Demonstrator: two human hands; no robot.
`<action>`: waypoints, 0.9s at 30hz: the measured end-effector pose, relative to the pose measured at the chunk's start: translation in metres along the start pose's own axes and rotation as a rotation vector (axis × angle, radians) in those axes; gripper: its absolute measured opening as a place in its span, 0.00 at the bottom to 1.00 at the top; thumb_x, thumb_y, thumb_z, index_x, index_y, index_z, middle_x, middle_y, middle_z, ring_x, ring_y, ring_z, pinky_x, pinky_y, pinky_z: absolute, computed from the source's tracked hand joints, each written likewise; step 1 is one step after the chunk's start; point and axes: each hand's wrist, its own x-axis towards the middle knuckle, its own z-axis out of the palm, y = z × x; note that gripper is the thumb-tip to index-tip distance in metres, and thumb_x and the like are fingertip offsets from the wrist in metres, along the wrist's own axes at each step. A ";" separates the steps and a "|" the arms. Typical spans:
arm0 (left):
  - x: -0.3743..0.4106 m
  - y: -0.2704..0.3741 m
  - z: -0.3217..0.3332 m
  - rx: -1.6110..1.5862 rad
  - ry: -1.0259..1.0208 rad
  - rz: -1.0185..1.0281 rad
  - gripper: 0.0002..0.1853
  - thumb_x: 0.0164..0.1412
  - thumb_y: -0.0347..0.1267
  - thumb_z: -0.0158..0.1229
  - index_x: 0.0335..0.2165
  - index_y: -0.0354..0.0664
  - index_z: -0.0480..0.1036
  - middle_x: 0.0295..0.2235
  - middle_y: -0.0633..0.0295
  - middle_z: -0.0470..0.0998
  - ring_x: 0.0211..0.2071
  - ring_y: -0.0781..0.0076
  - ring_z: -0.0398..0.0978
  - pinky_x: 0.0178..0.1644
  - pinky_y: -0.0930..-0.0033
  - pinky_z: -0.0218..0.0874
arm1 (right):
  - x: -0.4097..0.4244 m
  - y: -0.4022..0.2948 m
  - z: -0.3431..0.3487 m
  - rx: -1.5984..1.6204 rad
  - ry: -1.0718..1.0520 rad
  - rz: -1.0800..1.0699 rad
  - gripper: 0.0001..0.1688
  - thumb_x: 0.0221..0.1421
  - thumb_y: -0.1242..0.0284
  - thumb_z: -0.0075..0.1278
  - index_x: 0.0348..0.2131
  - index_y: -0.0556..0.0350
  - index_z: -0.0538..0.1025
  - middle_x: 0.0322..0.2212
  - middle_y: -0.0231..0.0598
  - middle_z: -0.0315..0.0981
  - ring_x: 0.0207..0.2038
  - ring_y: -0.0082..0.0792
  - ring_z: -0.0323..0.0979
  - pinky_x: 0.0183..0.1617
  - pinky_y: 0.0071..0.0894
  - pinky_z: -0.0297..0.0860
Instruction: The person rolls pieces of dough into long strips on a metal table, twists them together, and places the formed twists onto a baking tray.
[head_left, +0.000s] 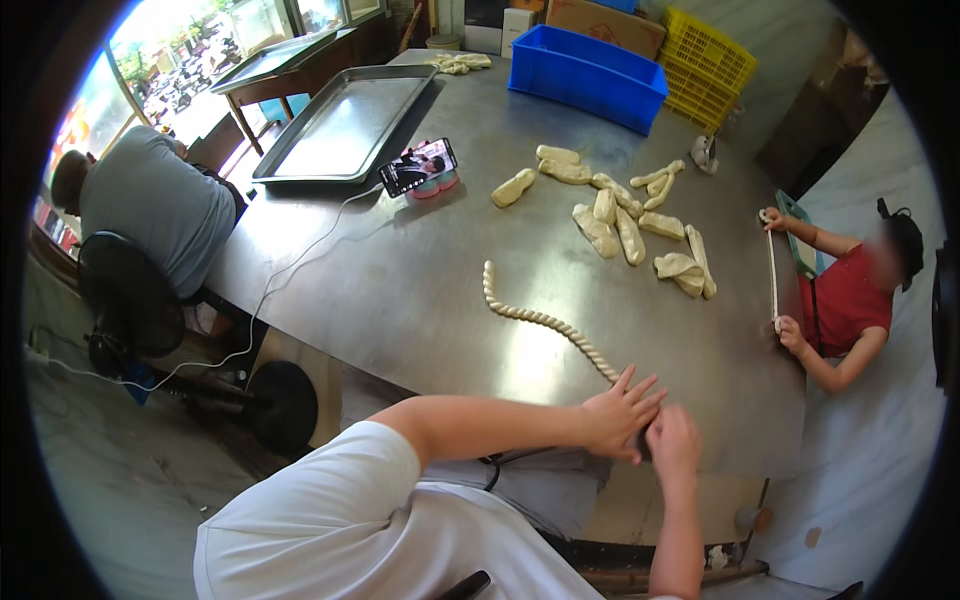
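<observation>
A long twisted rope of dough curves over the metal table towards me. Its near end runs under the fingers of my left hand, which lies flat with the fingers spread. Close beside it, at the table's near edge, is my right hand with its fingers curled; whether dough is between them is hidden. Further back lie several thick pieces of pale dough, some touching or overlapping, and one thinner folded strip.
A phone with a white cable, a large metal tray and a blue plastic crate stand on the table. At the right a person in red holds a dough strip. Another person sits at the left by a fan.
</observation>
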 end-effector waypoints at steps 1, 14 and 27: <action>0.019 -0.009 -0.008 0.044 0.016 -0.052 0.56 0.66 0.68 0.54 0.75 0.37 0.59 0.79 0.51 0.53 0.80 0.51 0.45 0.82 0.40 0.38 | 0.020 0.004 -0.001 0.047 0.060 0.039 0.04 0.65 0.74 0.55 0.39 0.54 0.77 0.40 0.45 0.78 0.42 0.55 0.78 0.42 0.57 0.74; 0.060 -0.040 0.025 0.055 0.095 -0.048 0.55 0.67 0.69 0.53 0.75 0.40 0.60 0.78 0.54 0.54 0.80 0.46 0.44 0.80 0.29 0.34 | 0.062 0.014 0.013 0.170 0.251 0.034 0.08 0.66 0.76 0.53 0.44 0.57 0.77 0.46 0.50 0.77 0.47 0.55 0.76 0.49 0.55 0.73; -0.029 -0.010 0.003 -0.067 -0.026 0.115 0.52 0.69 0.61 0.58 0.74 0.33 0.57 0.77 0.47 0.56 0.79 0.47 0.49 0.82 0.44 0.37 | -0.013 -0.006 0.010 0.041 0.129 -0.102 0.17 0.60 0.78 0.59 0.49 0.60 0.84 0.51 0.44 0.82 0.56 0.50 0.77 0.60 0.47 0.74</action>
